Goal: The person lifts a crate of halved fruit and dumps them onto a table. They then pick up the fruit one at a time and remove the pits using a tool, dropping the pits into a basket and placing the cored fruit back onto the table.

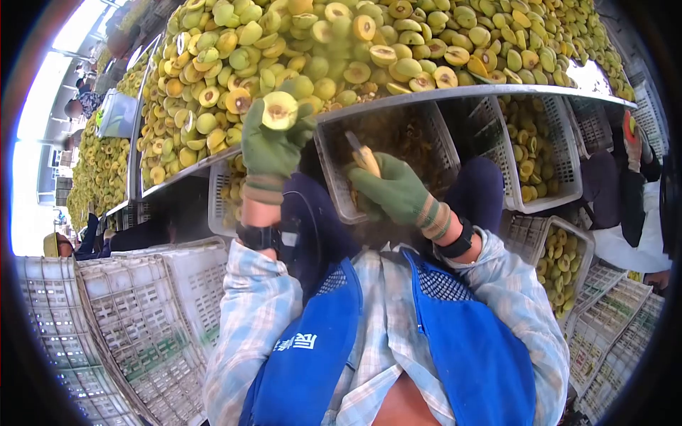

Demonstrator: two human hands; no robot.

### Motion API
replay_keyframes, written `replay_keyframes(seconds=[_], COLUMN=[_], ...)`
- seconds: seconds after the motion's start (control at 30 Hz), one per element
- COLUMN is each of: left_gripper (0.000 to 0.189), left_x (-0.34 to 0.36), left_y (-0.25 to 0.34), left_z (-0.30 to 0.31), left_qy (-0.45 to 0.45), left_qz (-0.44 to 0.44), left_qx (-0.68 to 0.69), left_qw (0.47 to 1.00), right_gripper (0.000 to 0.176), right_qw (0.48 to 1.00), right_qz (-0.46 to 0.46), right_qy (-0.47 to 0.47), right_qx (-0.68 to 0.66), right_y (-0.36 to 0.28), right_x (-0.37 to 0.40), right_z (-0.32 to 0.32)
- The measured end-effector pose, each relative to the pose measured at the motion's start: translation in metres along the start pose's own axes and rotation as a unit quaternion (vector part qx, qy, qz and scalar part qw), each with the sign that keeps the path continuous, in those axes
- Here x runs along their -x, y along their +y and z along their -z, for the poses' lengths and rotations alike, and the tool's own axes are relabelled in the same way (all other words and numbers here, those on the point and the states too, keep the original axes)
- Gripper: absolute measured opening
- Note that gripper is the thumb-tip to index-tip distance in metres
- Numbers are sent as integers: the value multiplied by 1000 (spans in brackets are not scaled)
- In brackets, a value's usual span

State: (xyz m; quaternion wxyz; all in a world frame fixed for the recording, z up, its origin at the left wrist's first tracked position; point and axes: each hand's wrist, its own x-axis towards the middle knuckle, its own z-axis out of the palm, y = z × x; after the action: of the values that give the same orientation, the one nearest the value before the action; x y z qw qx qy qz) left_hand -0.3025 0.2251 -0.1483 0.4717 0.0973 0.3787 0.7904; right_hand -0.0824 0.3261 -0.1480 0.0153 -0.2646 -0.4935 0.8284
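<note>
Both of my hands wear green gloves. My left hand [273,150] holds a halved green fruit [280,111], its cut face with a brown centre turned up, at the edge of the fruit pile. My right hand [391,186] is closed around the light handle of a small knife [366,157], the blade pointing up and left. Below the knife is a crate [332,186] with brown scraps inside. A large heap of halved green and yellow fruit [398,42] covers the table beyond my hands.
A metal table rim [497,90] runs in front of me. Crates with fruit stand at the right [568,195] and beside my left knee [217,202]. Stacked crates [135,305] fill the lower left. A co-worker's gloved hand [631,135] shows at the far right.
</note>
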Motion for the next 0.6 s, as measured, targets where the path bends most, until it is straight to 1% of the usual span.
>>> replay_keyframes(seconds=[0.03,0.13,0.17,0.27,0.3,0.4,0.43,0.53,0.6], left_gripper=[60,58,62,66,63,57,53,53,52], left_x=[11,34,37,51,53,54,55,59,65], left_y=[-7,-29,-37,-55,-60,-68,-71,-78,-78], left_z=[-6,-36,-39,-65,-68,-75,-73,-77,-84], left_qy=[-27,-51,-32,-67,-88,-49,-31,-17,-28], left_qz=[16,17,-20,-67,-70,-48,-51,-116,-144], left_qx=[16,78,29,-40,-27,29,23,-72,-105], left_qw=[999,995,999,995,993,997,998,990,984], right_gripper=[25,29,30,31,31,30,30,30,31], right_qw=[1000,999,999,999,999,999,999,997,998], right_qz=[3,5,3,10,10,-5,-14,-7,-8], right_qy=[-15,-34,-39,-39,-35,-32,-33,-45,-38], right_qx=[7,37,37,23,13,-14,-21,-64,-55], right_y=[-9,-15,-12,-7,-3,-2,-2,5,3], right_x=[5,13,16,29,31,41,44,47,51], right_z=[-7,-15,-15,-12,-10,-9,-10,-7,-8])
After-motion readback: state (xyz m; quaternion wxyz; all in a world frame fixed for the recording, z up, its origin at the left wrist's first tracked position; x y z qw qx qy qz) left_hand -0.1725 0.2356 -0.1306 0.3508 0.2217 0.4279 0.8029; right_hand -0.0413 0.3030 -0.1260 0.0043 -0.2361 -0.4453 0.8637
